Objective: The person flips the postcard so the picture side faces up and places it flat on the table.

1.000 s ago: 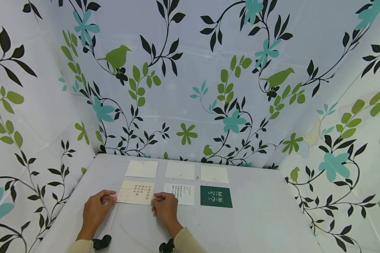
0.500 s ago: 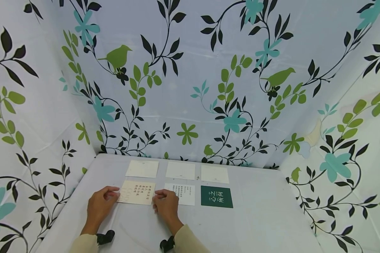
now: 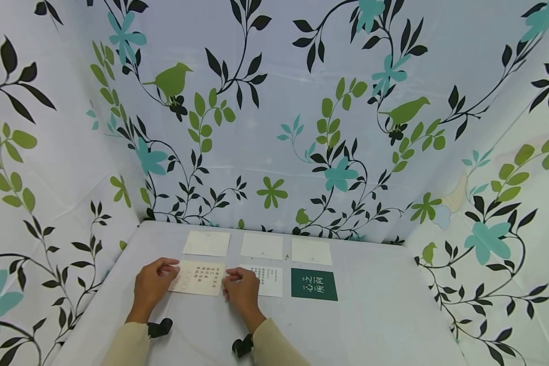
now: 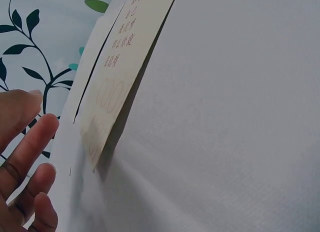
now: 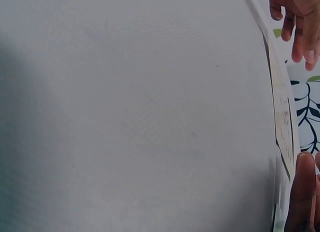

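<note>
A cream card (image 3: 197, 278) with several columns of printed characters lies flat on the white table. By its left end is my left hand (image 3: 153, 285). In the left wrist view its loosely bent fingers (image 4: 31, 149) stand apart from the card, holding nothing. At the card's right end is my right hand (image 3: 243, 291), partly covering a white printed card (image 3: 271, 282). In the right wrist view a right fingertip (image 5: 303, 164) is close beside the cream card (image 5: 282, 117); whether it touches cannot be told. Farther right lies a dark green card (image 3: 313, 284) with white characters.
Behind these, a back row holds a left blank-looking pale card (image 3: 206, 243), a middle one (image 3: 262, 246) and a right one (image 3: 311, 252). A floral curtain (image 3: 274, 127) surrounds the table (image 3: 375, 305) at the back and sides.
My left hand has come off the cream card's left edge and moved up and to the right. My right hand has shifted slightly upward beside the right end. The cards lie much as before.
</note>
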